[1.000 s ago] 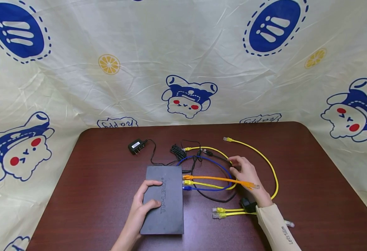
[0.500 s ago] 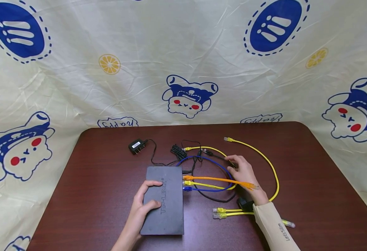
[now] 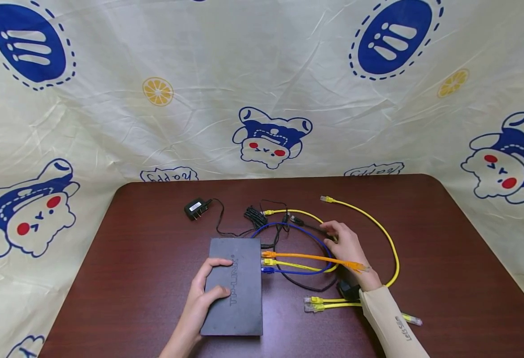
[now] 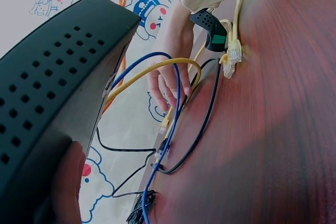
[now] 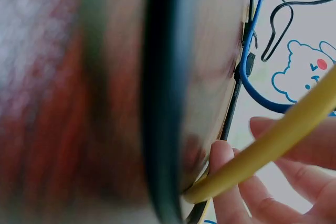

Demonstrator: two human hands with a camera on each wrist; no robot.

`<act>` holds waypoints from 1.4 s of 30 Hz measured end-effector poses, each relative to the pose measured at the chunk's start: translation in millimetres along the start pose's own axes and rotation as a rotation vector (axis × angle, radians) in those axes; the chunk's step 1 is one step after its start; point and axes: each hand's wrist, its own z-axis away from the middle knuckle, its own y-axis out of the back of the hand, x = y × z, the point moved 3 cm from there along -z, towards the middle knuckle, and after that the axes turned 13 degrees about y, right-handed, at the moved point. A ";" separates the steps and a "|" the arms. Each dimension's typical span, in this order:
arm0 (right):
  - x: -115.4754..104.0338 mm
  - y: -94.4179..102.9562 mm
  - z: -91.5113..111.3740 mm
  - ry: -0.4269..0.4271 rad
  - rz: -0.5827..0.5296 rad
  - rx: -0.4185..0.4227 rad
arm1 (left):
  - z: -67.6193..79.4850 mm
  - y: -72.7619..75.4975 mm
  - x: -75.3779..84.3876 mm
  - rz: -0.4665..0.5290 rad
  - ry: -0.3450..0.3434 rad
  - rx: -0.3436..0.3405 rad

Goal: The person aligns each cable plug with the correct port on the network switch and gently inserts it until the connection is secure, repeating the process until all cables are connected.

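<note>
At the upper left of the table [image 3: 123,258], a black power adapter [image 3: 196,209] lies with its cord running toward the frame's center. Just below center, the left hand [image 3: 201,291] grasps the dark gray TP-LINK box [image 3: 246,315] by its left edge, thumb and a finger on top. On the box's right side sit the plugs of an orange cable [image 3: 306,256], a yellow cable [image 3: 268,262] and a blue cable [image 3: 268,270]. Above them is a bundled black cord [image 3: 255,217]; next comes a black plug [image 3: 296,220], its cable leading to the right hand [image 3: 348,244], right of center. That hand's fingers are bent beside the black cable; whether they grip it I cannot tell. Yellow plugs [image 3: 314,304] lie lower right, and a long yellow cable [image 3: 389,238] curves farthest right.
</note>
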 end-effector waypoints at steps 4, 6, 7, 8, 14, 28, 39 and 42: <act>-0.7 0.8 -1.0 -0.016 0.041 -0.004 | -0.2 0.1 0.0 -0.003 0.000 0.005; -0.7 1.1 -1.1 -0.030 0.059 -0.006 | -0.2 0.0 0.0 -0.005 0.000 0.005; -0.4 1.2 -0.9 -0.040 0.068 -0.006 | -0.3 -0.1 0.0 -0.005 0.001 0.004; -0.2 1.6 -0.6 -0.050 0.075 -0.001 | -0.3 -0.1 0.0 -0.004 0.001 0.004; 0.9 4.4 3.0 -0.096 0.106 0.042 | -0.4 -0.2 -0.7 0.003 0.005 0.001; -23.9 38.1 3.2 -0.085 -0.081 0.112 | -0.5 1.0 -1.5 -0.005 0.001 0.018; -46.4 61.3 4.6 0.008 -0.088 0.108 | -0.9 2.0 -1.7 0.008 0.005 0.017; -51.0 67.0 5.5 0.038 -0.073 0.107 | -1.1 2.6 -1.9 0.001 0.002 0.026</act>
